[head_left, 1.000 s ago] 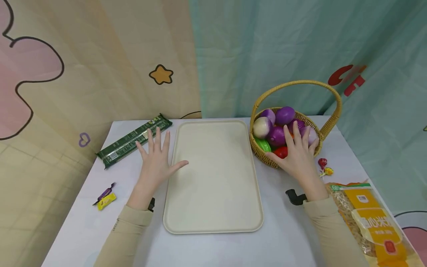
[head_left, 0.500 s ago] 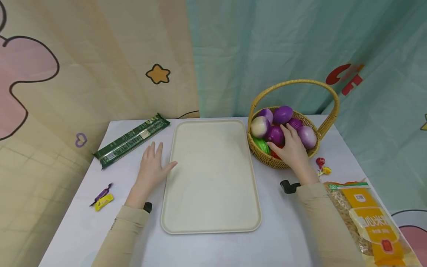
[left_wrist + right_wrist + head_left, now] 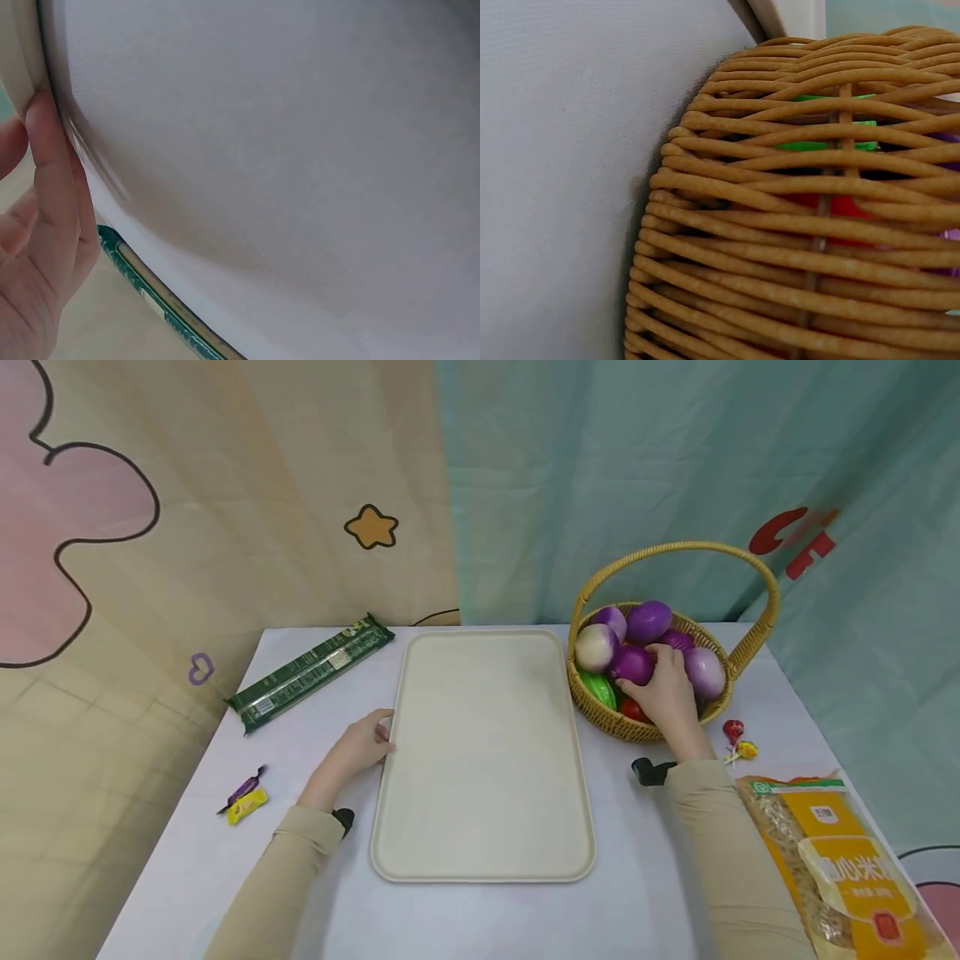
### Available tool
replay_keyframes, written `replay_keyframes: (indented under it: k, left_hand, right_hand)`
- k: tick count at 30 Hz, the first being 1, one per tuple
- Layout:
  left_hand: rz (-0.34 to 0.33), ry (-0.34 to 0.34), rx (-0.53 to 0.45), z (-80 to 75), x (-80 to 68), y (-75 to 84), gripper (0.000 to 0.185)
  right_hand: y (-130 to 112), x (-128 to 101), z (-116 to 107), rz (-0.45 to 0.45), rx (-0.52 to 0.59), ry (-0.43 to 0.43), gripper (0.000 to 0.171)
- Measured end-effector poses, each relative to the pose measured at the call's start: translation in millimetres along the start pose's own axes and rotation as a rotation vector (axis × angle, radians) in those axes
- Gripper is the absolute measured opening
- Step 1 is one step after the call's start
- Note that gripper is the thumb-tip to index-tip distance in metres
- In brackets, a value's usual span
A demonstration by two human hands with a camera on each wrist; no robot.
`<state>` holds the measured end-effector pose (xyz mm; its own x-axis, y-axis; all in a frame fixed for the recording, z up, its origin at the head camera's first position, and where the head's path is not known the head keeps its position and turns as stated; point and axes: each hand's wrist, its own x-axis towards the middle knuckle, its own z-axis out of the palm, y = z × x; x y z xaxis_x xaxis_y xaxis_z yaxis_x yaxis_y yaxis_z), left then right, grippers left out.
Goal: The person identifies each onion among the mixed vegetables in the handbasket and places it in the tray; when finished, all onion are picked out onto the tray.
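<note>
Now left hand point(image 3: 357, 748) gripping tray edge point(image 3: 383, 793)

Basket point(image 3: 613, 723) under the right hand point(image 3: 670, 695) was rough, ropey weave, and the purple onion point(image 3: 632, 666) in its fingers looked kinda glossy. Tray point(image 3: 487, 760) at the left hand point(image 3: 357, 750): smooth, matt, plasticky. Green packet point(image 3: 311, 675) beyond that hand seemed shiny film.

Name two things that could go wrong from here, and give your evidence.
The right hand is round the dark purple onion in a crowded basket: lifting it might roll the pale purple onion over the rim. The left hand grips the edge of the tray: a push could slide it into the basket close by.
</note>
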<state>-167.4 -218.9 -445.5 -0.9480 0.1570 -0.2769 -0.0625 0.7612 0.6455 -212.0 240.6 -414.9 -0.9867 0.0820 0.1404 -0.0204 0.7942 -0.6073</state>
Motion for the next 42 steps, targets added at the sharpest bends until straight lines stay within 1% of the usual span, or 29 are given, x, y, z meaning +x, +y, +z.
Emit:
replay_keyframes:
  k: [3, 4, 9, 10, 12, 15, 17, 19, 22, 24, 28, 30, 32, 34, 36, 39, 42]
  left_hand:
    - [-0.025, -0.006, 0.007, 2.2, 0.6, -0.3, 0.062]
    - [-0.037, -0.015, -0.007, 2.7, 0.5, -0.6, 0.063]
    - [-0.096, -0.065, -0.136, 3.1, -0.5, -2.0, 0.066]
    - [-0.102, -0.074, -0.161, 2.8, -0.8, -2.4, 0.066]
    - [-0.1, -0.08, -0.171, 2.5, -1.3, -3.0, 0.066]
    - [-0.088, -0.081, -0.134, -0.3, -1.9, -1.1, 0.066]
    - [-0.076, -0.077, -0.1, -1.8, -3.4, 1.1, 0.067]
    - [-0.075, -0.07, -0.082, -2.8, -4.7, 3.1, 0.067]
    - [-0.082, -0.064, -0.094, -2.8, -5.5, 4.7, 0.066]
    - [-0.094, -0.062, -0.119, -1.1, -5.2, 4.9, 0.066]
    - [-0.115, -0.065, -0.17, 6.9, -5.3, 3.9, 0.065]
    - [-0.112, -0.062, -0.184, 12.4, -6.6, 2.5, 0.064]
    - [-0.112, -0.052, -0.189, 17.0, -7.7, 1.2, 0.063]
    - [-0.104, -0.044, -0.185, 19.1, -8.5, 0.4, 0.062]
    - [-0.1, -0.037, -0.176, 18.9, -8.6, -0.3, 0.062]
    - [-0.098, -0.034, -0.182, 15.1, -7.2, -0.6, 0.062]
    - [-0.097, -0.036, -0.177, 10.2, -5.2, 0.0, 0.063]
  right_hand:
    - [0, -4, -3, -0.001, 0.014, 0.042, 0.068]
    - [-1, -6, -5, 0.004, 0.025, 0.049, 0.069]
    - [-16, -21, -21, 0.026, 0.105, 0.079, 0.073]
    - [-22, -24, -25, 0.029, 0.128, 0.076, 0.074]
    - [-35, -29, -27, 0.016, 0.176, 0.063, 0.074]
    - [-55, -33, -21, -0.015, 0.288, -0.002, 0.075]
    - [-69, -31, -9, -0.03, 0.354, -0.071, 0.073]
    - [-82, -26, 8, -0.026, 0.413, -0.149, 0.073]
    - [-103, -15, 46, 0.02, 0.483, -0.26, 0.073]
    - [-115, -8, 75, 0.056, 0.525, -0.296, 0.073]
    - [-133, 3, 130, 0.144, 0.581, -0.326, 0.071]
    - [-140, 5, 152, 0.181, 0.596, -0.349, 0.071]
    - [-144, 7, 170, 0.187, 0.59, -0.373, 0.07]
    - [-149, 7, 182, 0.176, 0.57, -0.384, 0.069]
    - [-152, 8, 189, 0.148, 0.541, -0.383, 0.068]
    - [-156, 9, 190, 0.124, 0.533, -0.378, 0.069]
    - [-159, 10, 183, 0.119, 0.536, -0.399, 0.073]
